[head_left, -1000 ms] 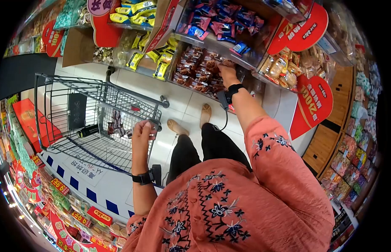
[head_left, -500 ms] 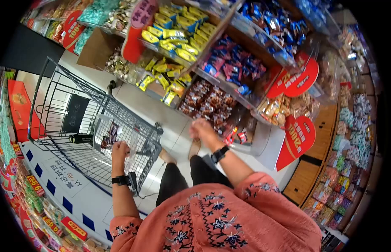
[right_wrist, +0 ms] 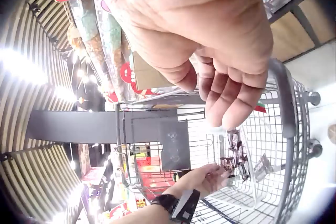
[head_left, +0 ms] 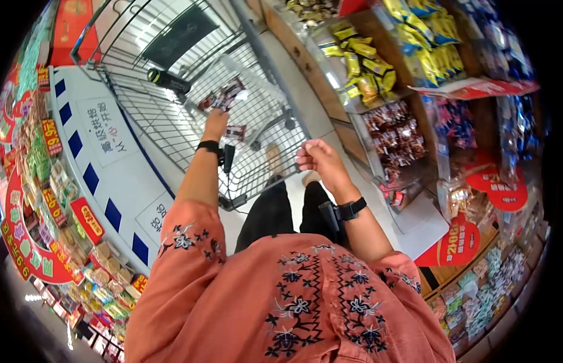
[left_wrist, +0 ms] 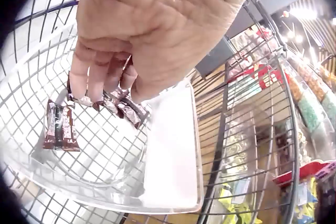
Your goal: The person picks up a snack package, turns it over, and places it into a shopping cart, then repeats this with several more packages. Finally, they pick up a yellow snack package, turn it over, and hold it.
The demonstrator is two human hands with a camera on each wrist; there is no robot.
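Left hand (head_left: 216,124) is down in the shopping cart (head_left: 257,57), over a clear plastic bin (left_wrist: 173,166) where the brown snack packets (left_wrist: 128,112) are. Its fingers hide part of the pile, so I can't tell if they're pinching anything. 1 loose packet (head_left: 236,133) lies nearer and to the right. Right hand (head_left: 324,162) hangs by the cart's near right corner, fingers loosely curled, thumb apart, visibly holding nothing. The packet print's too small to read.
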